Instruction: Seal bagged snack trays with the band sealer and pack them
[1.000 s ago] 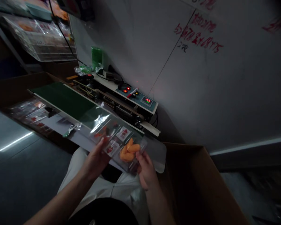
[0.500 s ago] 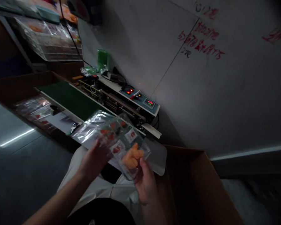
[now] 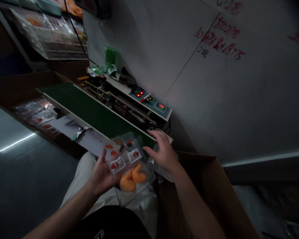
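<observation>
My left hand (image 3: 105,174) grips a clear plastic pack (image 3: 126,170) by its left side, thumb on top and fingers beneath. Inside lie orange wing-shaped pieces (image 3: 128,181), two white printed sachets (image 3: 117,165) and several small red and dark pieces (image 3: 114,153). The pack is held above my lap, at the near end of a green conveyor belt (image 3: 89,106). My right hand (image 3: 164,152) is off the pack's right edge, thumb and fingers apart, over the end of the belt machine.
Behind the belt runs a machine with a lit control panel (image 3: 149,99) and a red-and-white marker (image 3: 146,97). Keys (image 3: 80,131) hang at its front. Cardboard boxes stand left (image 3: 22,78) and right (image 3: 201,186); the left one contains filled packs (image 3: 40,116). A wall with writing rises behind.
My right hand has let go of the pack and moved up and right. The pack has shifted slightly left, and its shiny loose film no longer spreads out over the belt's front edge.
</observation>
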A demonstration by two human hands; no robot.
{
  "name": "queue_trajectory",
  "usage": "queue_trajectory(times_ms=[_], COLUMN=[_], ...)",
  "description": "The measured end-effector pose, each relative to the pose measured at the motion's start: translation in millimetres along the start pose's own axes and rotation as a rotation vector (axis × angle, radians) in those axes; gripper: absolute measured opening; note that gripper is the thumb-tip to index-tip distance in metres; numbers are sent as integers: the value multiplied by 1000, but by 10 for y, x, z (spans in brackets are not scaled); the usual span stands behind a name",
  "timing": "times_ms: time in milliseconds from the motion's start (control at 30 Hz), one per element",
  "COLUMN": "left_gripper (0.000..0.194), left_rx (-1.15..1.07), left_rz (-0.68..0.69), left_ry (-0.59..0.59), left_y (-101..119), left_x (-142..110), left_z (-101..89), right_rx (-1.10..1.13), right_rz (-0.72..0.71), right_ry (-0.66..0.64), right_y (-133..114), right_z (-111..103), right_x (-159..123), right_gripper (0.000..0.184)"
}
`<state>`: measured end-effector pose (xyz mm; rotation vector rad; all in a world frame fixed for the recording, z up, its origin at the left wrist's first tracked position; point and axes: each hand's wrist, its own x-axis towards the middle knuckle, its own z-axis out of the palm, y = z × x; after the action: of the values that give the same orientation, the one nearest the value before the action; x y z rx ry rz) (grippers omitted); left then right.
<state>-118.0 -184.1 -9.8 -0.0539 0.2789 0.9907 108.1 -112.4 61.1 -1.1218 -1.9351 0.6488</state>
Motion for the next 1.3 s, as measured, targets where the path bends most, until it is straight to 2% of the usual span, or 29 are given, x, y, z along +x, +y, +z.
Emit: queue_trajectory(times_ms=[67, 133, 200, 267, 333, 400, 533, 633, 700, 733, 800, 867, 933, 1000, 1067, 1233, 1300], left_gripper=[65, 68, 75, 80, 83, 81, 65, 42, 38, 40, 48, 49, 47, 49, 54, 74, 72], left_rx=[1, 12, 14, 8, 20, 42, 57, 30, 1, -8, -14, -7, 0, 9, 25, 112, 211], left_rz=[-46, -47, -32, -12, -16, -25, -43, -24, 41, 85, 176, 256, 312, 344, 341, 383, 454], left_ry=[-57, -52, -26, -14, -22, -27, -41, -61, -60, -50, -14, 28, 48, 37, 15, -10, 34], left_y=[-36, -63, -72, -62, -38, -15, 3, 2, 0, -1, -6, -20, -44, -74, -104, -185, -223], left_x=[0, -17, -49, -83, -103, -106, -72, -37, -9, 6, 39, 73, 107, 133, 146, 126, 120], left_z=[-23, -36, -35, -27, -18, -14, -25, -32, -15, 2, 48, 94, 126, 141, 146, 203, 250], right_rx=[-64, -98, -79, -1, 78, 121, 212, 412, 558, 618, 715, 785, 858, 966, 1076, 1129, 1112], right_rz=[-168, -180, -103, -18, 37, 62, 171, 411, 585, 657, 754, 821, 890, 937, 940, 878, 861], right_ry=[-364, -656, -822, -863, -799, -671, -340, -65, 123, 210, 372, 516, 635, 683, 653, 638, 648], right_y=[-88, -110, -74, -18, 25, 39, -16, -135, -233, -276, -330, -341, -325, -305, -292, -273, -266], right_z=[143, 362, 559, 666, 661, 552, 62, -351, -465, -443, -240, 110, 489, 791, 968, 1058, 1062], right_x=[429, 735, 880, 897, 866, 847, 791, 489, 123, -89, -512, -858, -1064, -1129, -1097, -958, -938], right_gripper=[61, 58, 43, 30, 24, 21, 17, 33, 46, 50, 51, 46, 40, 37, 39, 47, 48])
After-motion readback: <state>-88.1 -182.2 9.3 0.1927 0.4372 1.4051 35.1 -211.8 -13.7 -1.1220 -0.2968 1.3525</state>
